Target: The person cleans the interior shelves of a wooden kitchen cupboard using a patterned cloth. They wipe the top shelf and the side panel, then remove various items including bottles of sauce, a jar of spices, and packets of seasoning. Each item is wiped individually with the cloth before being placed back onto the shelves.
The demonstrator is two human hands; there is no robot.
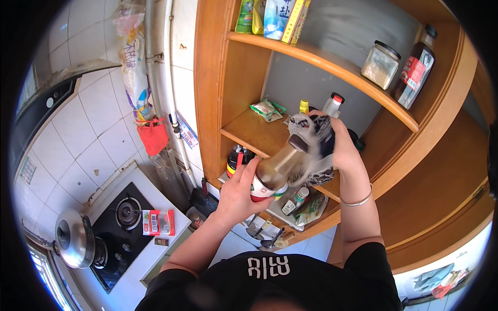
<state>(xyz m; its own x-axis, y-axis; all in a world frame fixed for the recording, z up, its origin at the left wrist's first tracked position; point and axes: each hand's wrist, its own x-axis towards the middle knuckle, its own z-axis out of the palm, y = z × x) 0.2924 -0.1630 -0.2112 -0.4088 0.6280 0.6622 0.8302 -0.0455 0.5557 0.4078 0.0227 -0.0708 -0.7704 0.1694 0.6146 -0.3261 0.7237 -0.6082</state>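
Note:
My left hand [239,190] grips a glass bottle [274,167] with a dark cap and a white and red label. The bottle leans to the upper right, in front of the wooden shelf. In my right hand [344,140] is a grey and black patterned cloth [315,144], blurred and bunched up. It lies against the capped neck of the bottle, and part of it hangs down beside the glass. Behind the cloth, a yellow-capped bottle [304,105] and a white bottle with a red cap [334,104] stand on the middle shelf, partly hidden.
On the upper shelf [323,58] are seasoning packets, a glass jar [381,65] and a dark sauce bottle [415,74]. A small bottle [295,201] stands on the lower shelf, above hanging ladles [268,243]. To the left, a gas stove [124,229] carries a lidded pot [76,241].

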